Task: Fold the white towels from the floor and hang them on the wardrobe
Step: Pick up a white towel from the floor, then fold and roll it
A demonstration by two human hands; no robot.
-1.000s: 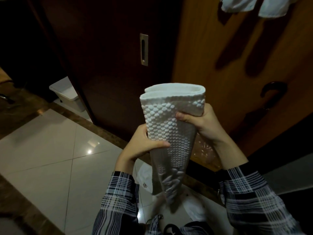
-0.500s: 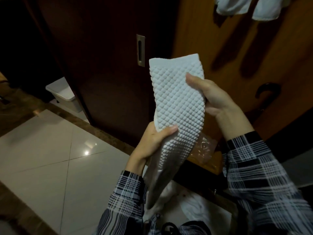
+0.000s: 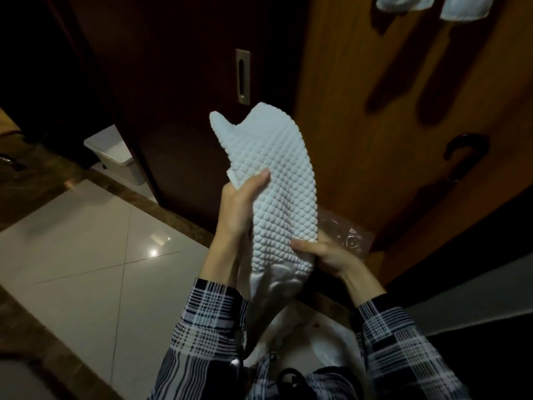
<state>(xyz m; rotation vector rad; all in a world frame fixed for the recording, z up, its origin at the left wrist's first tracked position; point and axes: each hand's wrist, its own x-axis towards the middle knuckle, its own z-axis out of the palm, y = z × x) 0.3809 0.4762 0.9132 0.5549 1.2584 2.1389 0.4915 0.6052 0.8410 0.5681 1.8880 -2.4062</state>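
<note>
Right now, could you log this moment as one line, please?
left hand: grips towel | right hand: grips towel | hung towels: on wardrobe

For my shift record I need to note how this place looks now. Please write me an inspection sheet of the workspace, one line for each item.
Surface: glossy pale floor tiles with a brown border strip.
Job's things: white textured towel held up in both hands; two white towels hang at the top of the wooden wardrobe door; more white cloth lies on the floor below.
Clutter: clear plastic bag behind the towel; white bin beside the dark door.
Grippers: left hand grips the towel's upper part; right hand grips its lower part; fingers mostly hidden behind the cloth.
Cables: nothing seen.
Surroundings: dark sliding door with recessed metal handle; dim lighting.
</note>
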